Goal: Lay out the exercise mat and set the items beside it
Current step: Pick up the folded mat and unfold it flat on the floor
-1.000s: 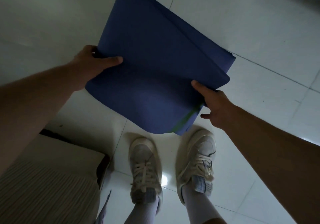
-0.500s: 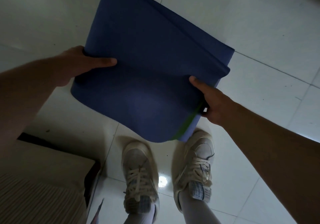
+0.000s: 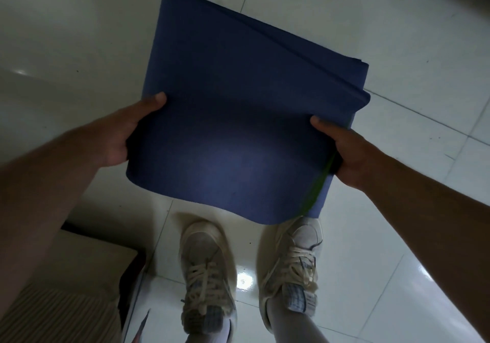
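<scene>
Mat [image 3: 238,98] folded up and off the floor [image 3: 79,37], blue layers stacked, hanging over my shoes. Left hand [image 3: 124,135] clamps its left edge, thumb on top; right hand [image 3: 344,151] pinches the right edge the same way. Feels like a soft, light, floppy thing, I'd say: the near edge sags, so edge grips near the corners look best for shaking it open. Striped cushion [image 3: 66,289] sits at lower left by my left shoe [image 3: 206,273], right shoe [image 3: 294,263] beside it; white tiles ahead look open, though my own feet crowd the drop.
</scene>
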